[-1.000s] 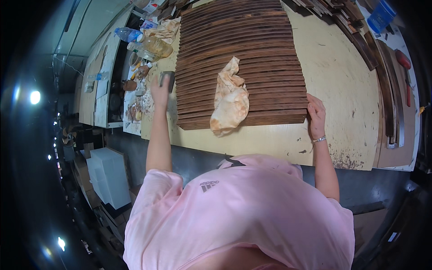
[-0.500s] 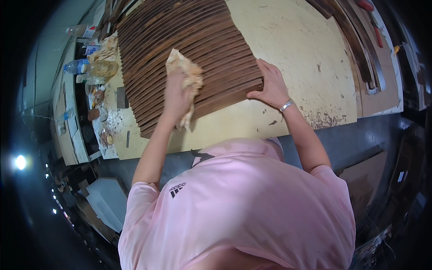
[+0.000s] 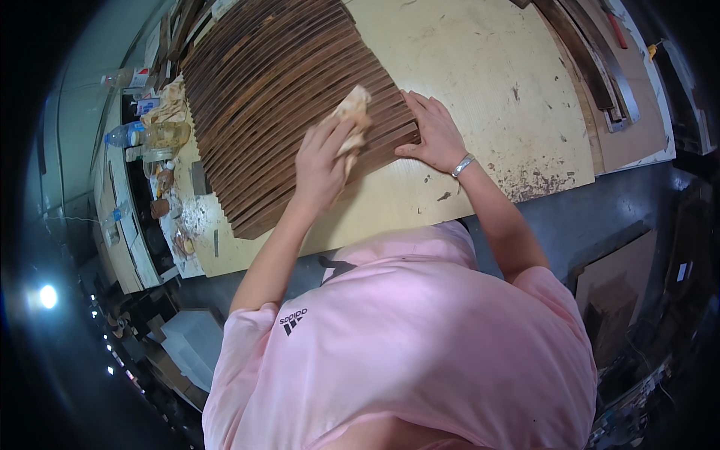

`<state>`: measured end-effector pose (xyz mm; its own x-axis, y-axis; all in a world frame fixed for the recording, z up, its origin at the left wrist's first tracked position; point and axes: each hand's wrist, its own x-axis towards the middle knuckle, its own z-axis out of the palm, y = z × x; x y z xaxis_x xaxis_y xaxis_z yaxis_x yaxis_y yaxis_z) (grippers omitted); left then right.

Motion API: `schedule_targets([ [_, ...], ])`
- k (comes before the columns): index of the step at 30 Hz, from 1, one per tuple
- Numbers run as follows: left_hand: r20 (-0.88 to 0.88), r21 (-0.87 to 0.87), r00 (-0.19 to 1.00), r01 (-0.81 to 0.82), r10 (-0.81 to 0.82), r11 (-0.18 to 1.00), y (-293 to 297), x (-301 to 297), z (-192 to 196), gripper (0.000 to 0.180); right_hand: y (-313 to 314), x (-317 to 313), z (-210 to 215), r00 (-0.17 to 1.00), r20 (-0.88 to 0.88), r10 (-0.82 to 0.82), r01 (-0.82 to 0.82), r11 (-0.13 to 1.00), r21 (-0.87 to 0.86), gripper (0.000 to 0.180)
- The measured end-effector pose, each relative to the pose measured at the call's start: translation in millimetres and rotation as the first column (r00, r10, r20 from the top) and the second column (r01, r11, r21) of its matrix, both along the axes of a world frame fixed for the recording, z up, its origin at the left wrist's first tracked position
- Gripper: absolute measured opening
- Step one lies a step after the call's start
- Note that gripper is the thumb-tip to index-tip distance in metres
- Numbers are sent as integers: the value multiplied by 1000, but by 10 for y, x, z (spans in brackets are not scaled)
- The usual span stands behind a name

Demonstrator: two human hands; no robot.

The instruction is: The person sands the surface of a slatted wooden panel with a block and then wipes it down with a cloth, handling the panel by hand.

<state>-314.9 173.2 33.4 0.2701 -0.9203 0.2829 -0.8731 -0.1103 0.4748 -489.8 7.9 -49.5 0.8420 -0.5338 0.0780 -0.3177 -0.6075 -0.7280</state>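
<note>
A row of dark brown wooden slats (image 3: pixel 285 105) lies side by side on a pale yellow workbench (image 3: pixel 480 82). My left hand (image 3: pixel 322 161) grips a crumpled tan rag (image 3: pixel 352 120) and presses it onto the slats near their front right corner. My right hand (image 3: pixel 431 135) lies flat with fingers spread on the right edge of the slats, a metal bracelet on its wrist. My pink shirt (image 3: pixel 405 337) fills the lower part of the view.
Plastic bottles (image 3: pixel 150 135), another rag (image 3: pixel 169 109) and small jars crowd the bench's left end. Long dark strips of wood (image 3: pixel 592 67) lie at the far right on a board. A dark floor with boxes lies below the bench.
My left hand left the slats' left edge, took hold of the rag and carried it to the front right corner. The right hand shifted along the right edge.
</note>
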Motion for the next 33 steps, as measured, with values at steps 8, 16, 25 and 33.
schedule_targets([
  [8,110,168,994,-6,-13,986,-12,191,41,37,-75,170,21,991,125,-46,20,979,204,117],
  [16,97,3,984,152,-151,988,-807,-47,-185,23,-23,221,2,989,144,-25,0,986,167,118],
  [25,99,2,986,138,-137,990,-820,-83,-172,25,-4,216,-41,984,174,-43,16,988,154,116],
  [33,72,226,997,10,-27,974,-205,207,0,22,-59,168,82,994,97,-41,22,982,189,117],
])
